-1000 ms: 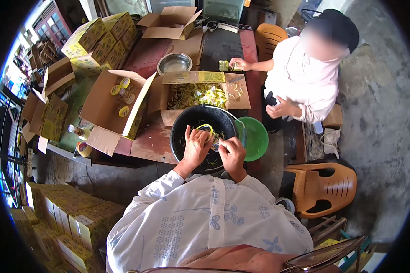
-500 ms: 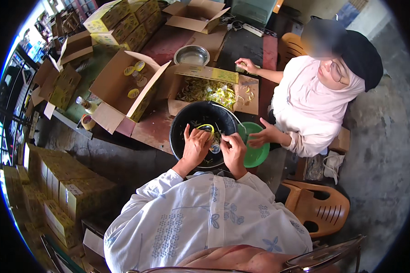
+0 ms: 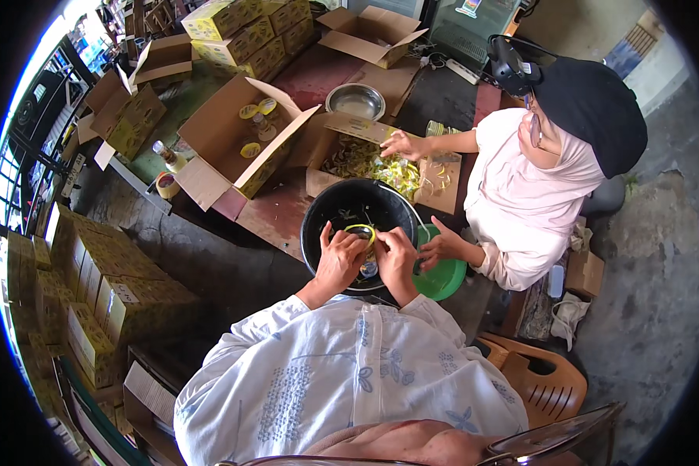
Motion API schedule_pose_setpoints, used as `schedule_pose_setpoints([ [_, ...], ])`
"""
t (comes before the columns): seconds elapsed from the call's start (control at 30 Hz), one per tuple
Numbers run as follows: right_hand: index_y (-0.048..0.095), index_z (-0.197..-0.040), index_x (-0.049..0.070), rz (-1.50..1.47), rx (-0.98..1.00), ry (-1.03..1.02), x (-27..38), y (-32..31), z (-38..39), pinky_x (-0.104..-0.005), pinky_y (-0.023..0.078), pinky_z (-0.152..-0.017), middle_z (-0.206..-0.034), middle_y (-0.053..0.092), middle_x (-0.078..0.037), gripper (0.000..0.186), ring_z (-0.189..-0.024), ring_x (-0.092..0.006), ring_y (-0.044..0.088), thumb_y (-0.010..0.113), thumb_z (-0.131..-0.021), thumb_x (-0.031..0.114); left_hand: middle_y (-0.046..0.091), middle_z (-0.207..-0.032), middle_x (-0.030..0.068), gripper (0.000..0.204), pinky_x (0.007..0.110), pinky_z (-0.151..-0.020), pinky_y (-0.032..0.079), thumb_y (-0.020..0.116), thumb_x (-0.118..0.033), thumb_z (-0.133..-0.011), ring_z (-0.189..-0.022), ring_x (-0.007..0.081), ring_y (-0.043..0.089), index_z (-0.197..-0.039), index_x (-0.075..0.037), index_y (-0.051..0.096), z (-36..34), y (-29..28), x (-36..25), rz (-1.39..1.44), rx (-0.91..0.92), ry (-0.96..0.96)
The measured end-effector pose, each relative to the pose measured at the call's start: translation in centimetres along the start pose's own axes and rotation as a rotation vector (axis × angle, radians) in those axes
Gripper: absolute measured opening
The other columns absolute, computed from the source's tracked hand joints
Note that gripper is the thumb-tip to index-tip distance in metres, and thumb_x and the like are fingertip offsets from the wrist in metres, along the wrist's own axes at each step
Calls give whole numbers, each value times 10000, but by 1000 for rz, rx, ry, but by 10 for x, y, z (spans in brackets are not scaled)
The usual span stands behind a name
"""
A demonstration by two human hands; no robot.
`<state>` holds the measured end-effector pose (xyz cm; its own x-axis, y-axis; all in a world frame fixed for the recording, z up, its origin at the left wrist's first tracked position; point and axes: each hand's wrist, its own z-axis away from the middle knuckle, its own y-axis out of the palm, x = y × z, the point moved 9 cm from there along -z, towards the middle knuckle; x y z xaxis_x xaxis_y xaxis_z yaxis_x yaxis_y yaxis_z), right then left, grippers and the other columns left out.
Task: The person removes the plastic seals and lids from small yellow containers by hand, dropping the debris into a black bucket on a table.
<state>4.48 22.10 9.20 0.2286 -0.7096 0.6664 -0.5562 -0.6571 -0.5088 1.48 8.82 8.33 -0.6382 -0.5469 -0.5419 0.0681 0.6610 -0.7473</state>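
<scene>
Both my hands are over a black bucket [image 3: 312, 225], with fingers curled in close together. My left hand [image 3: 340, 260] and my right hand [image 3: 397, 262] grip a small clear jar [image 3: 368, 269] between them. Around its upper part runs a thin yellow band [image 3: 360, 227], which the fingers of both hands touch. Fingers cover much of the jar. Thin scraps lie inside the bucket. Against its right side stands a green basin [image 3: 443, 281].
A co-worker [image 3: 532, 182] sits at the right, one hand over a carton [image 3: 318, 183] of yellow strips [image 3: 396, 172]. An open carton [image 3: 210, 140] holds several yellow-lidded jars. A metal bowl [image 3: 356, 92] sits beyond. Stacked cartons [image 3: 132, 291] stand left, an orange chair [image 3: 544, 380] right.
The yellow band now lies closer around the jar's top, and my hands have drawn nearer together. The co-worker's far hand has moved over the strips. The whole view has shifted slightly.
</scene>
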Motion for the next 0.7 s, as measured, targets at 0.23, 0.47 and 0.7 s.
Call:
schedule_pose_setpoints([
  [0.23, 671, -912, 41, -94, -32, -27, 21, -4, 2, -359, 484, -553, -799, 605, -93, 148, -652, -255, 624, 763, -830, -42, 618, -930, 127, 131, 554, -1079, 427, 686, -34, -847, -964, 368, 594, -978, -30, 674, -2, -17, 22, 73, -66, -5],
  [0.47, 684, -915, 48, 13, 11, -17, 17, 18, 4, -403, 494, -647, -804, 576, -88, 146, -731, -294, 618, 762, -811, -20, 628, -957, 149, 208, 437, -895, 515, 687, 33, -805, -958, 371, 595, -1010, 2, 678, -2, -18, 25, 203, -9, 20],
  [0.7, 707, -939, 18, -203, -14, 155, -10, 25, 0, -327, 487, -569, -791, 614, -101, 124, -627, -241, 634, 749, -840, -42, 654, -1048, 158, 235, 434, -849, 524, 718, 44, -801, -989, 368, 609, -1029, 3, 675, -2, -22, 24, 292, 26, 184],
])
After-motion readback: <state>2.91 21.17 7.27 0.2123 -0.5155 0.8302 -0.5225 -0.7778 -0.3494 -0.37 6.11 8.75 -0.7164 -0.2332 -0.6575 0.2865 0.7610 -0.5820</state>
